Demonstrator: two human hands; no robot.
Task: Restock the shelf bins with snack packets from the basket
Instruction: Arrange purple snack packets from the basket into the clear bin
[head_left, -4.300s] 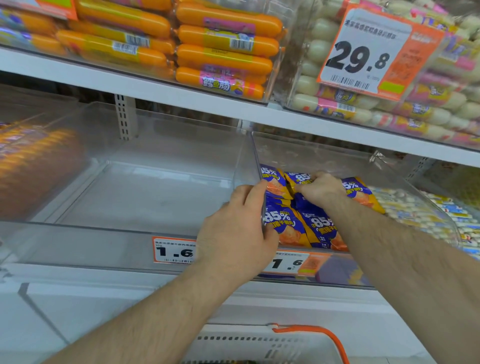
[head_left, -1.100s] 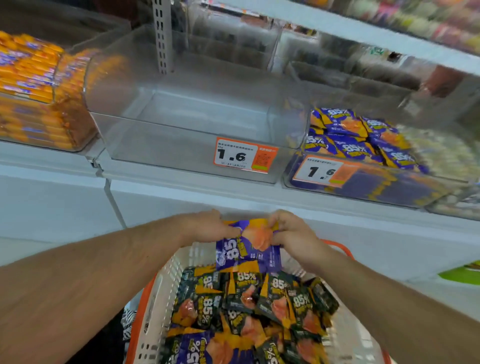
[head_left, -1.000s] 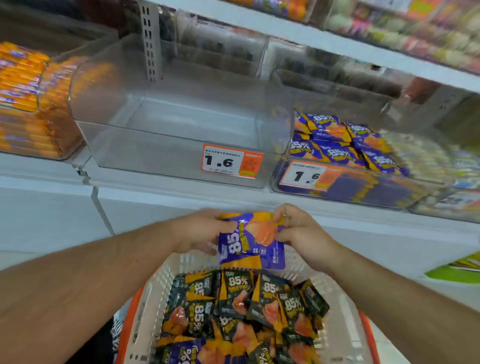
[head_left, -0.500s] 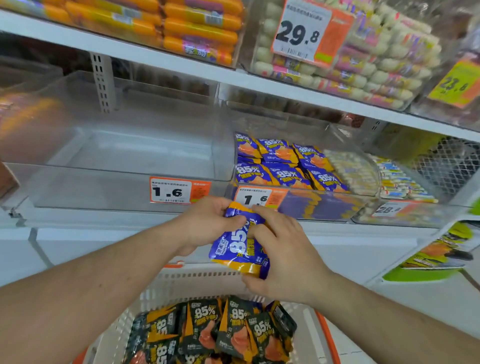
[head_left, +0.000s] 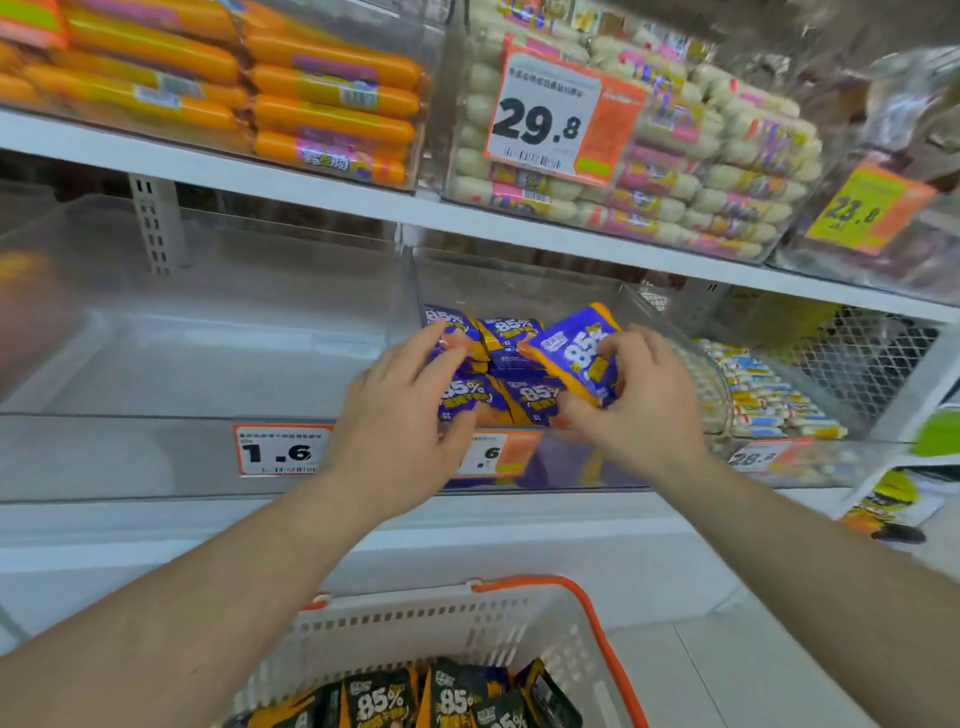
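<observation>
My right hand (head_left: 634, 400) grips a purple and orange snack packet (head_left: 571, 348) over the front of a clear shelf bin (head_left: 670, 322). Several like purple packets (head_left: 511, 338) lie stacked inside that bin. My left hand (head_left: 400, 426) reaches in with straight fingers that touch the packets at the bin's left side. Below, a white basket with an orange rim (head_left: 587, 613) holds several black and orange packets (head_left: 447, 696).
A wide clear bin (head_left: 208, 364) to the left has nothing in it and carries a 1.6 price tag (head_left: 280, 449). Orange sausages (head_left: 322, 98) and pale sausage packs (head_left: 701, 171) fill the upper shelf. Small white packets (head_left: 763, 389) sit in the bin to the right.
Both hands rose from above the basket up to the shelf bin. The purple packet went from both hands to my right hand alone, and my left hand now lies on the stacked packets.
</observation>
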